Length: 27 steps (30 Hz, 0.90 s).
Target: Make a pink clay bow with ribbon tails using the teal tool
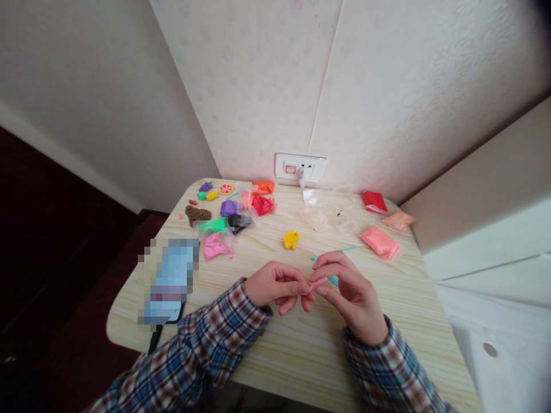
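Note:
A thin strip of pink modelling clay point(318, 284) spans the gap between my two hands, above the front middle of the table. My left hand point(282, 287) pinches its left end between thumb and fingers. At its other end, my right hand point(350, 292) has thumb and fingertips closed on the strip. Behind my right hand lies a light-blue modelling tool point(349, 249), partly hidden by the fingers. A yellow lump of clay point(291, 240) sits on the table just beyond my hands.
Bags of pink point(217, 245), green point(214, 225) and purple clay point(228, 208) lie at left, near brown coiled clay point(197, 215) and small clay fruits. A blurred phone point(172, 281) lies front left. Salmon point(380, 241) and red packets point(374, 201) lie right. Behind is a wall socket point(300, 167).

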Each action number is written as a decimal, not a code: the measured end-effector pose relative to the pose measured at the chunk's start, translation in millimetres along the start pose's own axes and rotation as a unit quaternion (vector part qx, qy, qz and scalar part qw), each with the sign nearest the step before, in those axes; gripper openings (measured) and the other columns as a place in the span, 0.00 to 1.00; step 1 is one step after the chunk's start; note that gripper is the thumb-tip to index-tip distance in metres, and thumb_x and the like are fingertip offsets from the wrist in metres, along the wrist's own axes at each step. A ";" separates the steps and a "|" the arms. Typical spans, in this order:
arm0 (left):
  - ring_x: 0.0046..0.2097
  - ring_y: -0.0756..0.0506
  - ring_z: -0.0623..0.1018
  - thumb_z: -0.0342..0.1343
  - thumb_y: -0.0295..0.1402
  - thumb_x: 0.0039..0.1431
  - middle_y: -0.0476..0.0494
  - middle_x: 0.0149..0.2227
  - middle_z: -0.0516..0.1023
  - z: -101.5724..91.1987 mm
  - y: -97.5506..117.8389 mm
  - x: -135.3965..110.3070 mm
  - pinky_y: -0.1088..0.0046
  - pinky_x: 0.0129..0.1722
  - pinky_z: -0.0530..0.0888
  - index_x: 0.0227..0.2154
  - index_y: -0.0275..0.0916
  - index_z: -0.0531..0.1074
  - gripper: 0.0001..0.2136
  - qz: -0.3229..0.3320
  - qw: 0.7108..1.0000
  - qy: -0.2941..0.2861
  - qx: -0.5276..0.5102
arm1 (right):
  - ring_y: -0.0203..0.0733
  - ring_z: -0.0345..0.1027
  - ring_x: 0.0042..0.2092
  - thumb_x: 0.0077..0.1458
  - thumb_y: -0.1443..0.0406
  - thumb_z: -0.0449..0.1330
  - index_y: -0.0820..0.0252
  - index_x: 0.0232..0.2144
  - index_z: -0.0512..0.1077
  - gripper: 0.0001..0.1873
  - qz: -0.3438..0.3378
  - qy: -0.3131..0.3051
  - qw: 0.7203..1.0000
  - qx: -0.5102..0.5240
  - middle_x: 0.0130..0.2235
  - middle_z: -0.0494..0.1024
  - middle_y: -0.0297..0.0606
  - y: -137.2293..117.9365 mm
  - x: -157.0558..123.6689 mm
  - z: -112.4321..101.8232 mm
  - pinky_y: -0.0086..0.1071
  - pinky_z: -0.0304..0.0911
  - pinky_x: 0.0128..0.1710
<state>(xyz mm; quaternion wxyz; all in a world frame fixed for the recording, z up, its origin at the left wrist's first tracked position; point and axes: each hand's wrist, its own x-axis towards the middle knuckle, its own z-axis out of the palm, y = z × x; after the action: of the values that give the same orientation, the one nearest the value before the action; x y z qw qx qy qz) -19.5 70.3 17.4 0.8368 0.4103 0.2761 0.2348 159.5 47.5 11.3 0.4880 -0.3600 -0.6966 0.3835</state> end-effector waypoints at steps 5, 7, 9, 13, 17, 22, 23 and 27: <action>0.13 0.59 0.67 0.64 0.45 0.45 0.46 0.23 0.78 0.1 -0.4 -0.7 0.83 0.11 0.53 0.25 0.29 0.75 0.19 0.011 1.000 -0.003 0.007 | 0.37 0.64 0.40 0.54 0.67 0.59 0.53 0.33 0.72 0.04 -0.004 -0.008 1.000 -0.004 0.37 0.69 0.35 1.6 -0.4 0.2 0.32 0.62 0.41; 0.13 0.59 0.67 0.64 0.46 0.45 0.46 0.23 0.78 0.4 -0.5 -0.9 0.83 0.11 0.53 0.25 0.30 0.75 0.19 0.018 1.000 0.001 0.007 | 0.37 0.64 0.40 0.54 0.68 0.58 0.53 0.33 0.72 0.04 -0.005 -0.010 1.000 -0.007 0.37 0.69 0.35 1.8 -0.6 -0.3 0.32 0.62 0.41; 0.13 0.59 0.67 0.65 0.44 0.45 0.47 0.22 0.77 0.9 -0.5 -0.9 0.83 0.11 0.53 0.24 0.30 0.75 0.18 0.018 1.000 0.008 0.007 | 0.37 0.64 0.40 0.54 0.67 0.58 0.53 0.34 0.72 0.04 -0.006 -0.010 1.000 -0.009 0.37 0.69 0.36 1.6 -0.6 -0.7 0.32 0.62 0.41; 0.13 0.59 0.66 0.65 0.44 0.45 0.48 0.21 0.77 1.9 -0.4 -0.6 0.83 0.11 0.53 0.24 0.30 0.75 0.18 0.009 1.000 0.018 0.015 | 0.39 0.64 0.40 0.54 0.66 0.59 0.54 0.32 0.73 0.03 -0.011 0.008 1.000 -0.012 0.36 0.69 0.37 0.9 -0.1 -1.4 0.34 0.63 0.40; 0.13 0.59 0.66 0.65 0.45 0.43 0.46 0.23 0.78 2.2 -0.6 0.0 0.83 0.10 0.53 0.25 0.30 0.75 0.19 0.016 1.000 0.018 0.007 | 0.39 0.65 0.39 0.53 0.65 0.59 0.54 0.31 0.73 0.02 -0.004 0.021 1.000 -0.011 0.35 0.70 0.37 0.4 -0.1 -1.3 0.35 0.63 0.39; 0.12 0.59 0.65 0.66 0.45 0.42 0.47 0.22 0.78 2.8 0.0 0.1 0.82 0.10 0.56 0.23 0.30 0.74 0.19 0.010 0.999 0.028 0.011 | 0.39 0.65 0.39 0.53 0.65 0.60 0.54 0.31 0.74 0.03 0.003 0.022 1.000 -0.011 0.35 0.70 0.37 0.8 -0.6 -0.8 0.35 0.63 0.39; 0.12 0.59 0.65 0.66 0.46 0.41 0.47 0.22 0.78 2.9 0.2 0.0 0.82 0.10 0.56 0.23 0.30 0.74 0.19 0.008 0.999 0.032 0.014 | 0.39 0.65 0.39 0.53 0.65 0.59 0.54 0.31 0.74 0.03 0.002 0.023 1.000 -0.011 0.35 0.70 0.37 1.1 -0.7 -0.8 0.35 0.63 0.39; 0.13 0.59 0.66 0.66 0.46 0.40 0.45 0.23 0.78 3.4 0.4 0.0 0.83 0.10 0.54 0.25 0.30 0.74 0.20 0.001 0.999 0.040 0.019 | 0.38 0.64 0.39 0.54 0.66 0.59 0.53 0.32 0.73 0.03 0.004 0.018 1.000 -0.009 0.36 0.70 0.36 1.6 -1.1 -0.9 0.34 0.63 0.39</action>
<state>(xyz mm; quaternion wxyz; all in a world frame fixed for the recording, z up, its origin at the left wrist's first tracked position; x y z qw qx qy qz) -17.3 68.6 19.4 0.8168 0.4166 0.3139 0.2463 160.9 47.4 9.6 0.4956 -0.3740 -0.6897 0.3726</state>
